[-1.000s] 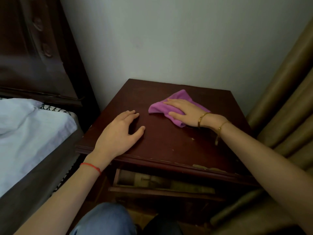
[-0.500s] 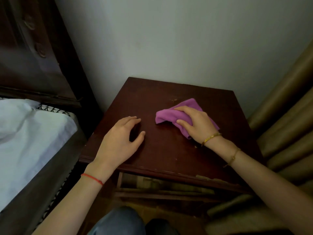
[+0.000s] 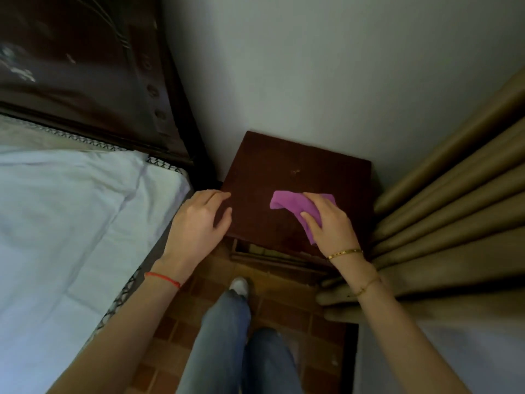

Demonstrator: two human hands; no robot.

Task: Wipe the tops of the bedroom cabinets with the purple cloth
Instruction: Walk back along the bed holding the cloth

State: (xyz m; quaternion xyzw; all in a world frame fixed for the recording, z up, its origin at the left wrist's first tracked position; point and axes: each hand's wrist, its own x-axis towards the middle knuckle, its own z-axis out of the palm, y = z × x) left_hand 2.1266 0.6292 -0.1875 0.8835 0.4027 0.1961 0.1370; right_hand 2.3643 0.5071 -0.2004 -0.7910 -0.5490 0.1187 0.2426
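Note:
A dark brown bedside cabinet (image 3: 287, 169) stands against the wall, seen from high above. The purple cloth (image 3: 285, 203) lies crumpled on the right half of its top. My right hand (image 3: 329, 227) is over the cloth and grips it with bent fingers and thumb; part of the cloth is hidden beneath the hand. At the cabinet's front left corner is my left hand (image 3: 199, 223), fingers relaxed and holding nothing, fingertips by the left edge.
A bed with a pale sheet (image 3: 71, 217) and a dark headboard (image 3: 85, 66) flanks the cabinet on the left. Tan curtain folds (image 3: 454, 211) crowd its right side. An open shelf (image 3: 267, 253) shows under the top. My jeans-clad legs (image 3: 227, 336) stand on brown floor tiles (image 3: 287, 311).
The view has risen and pulled back from the cabinet. My right hand has drawn the cloth toward the front right. My left hand has slid from the top to the front left corner.

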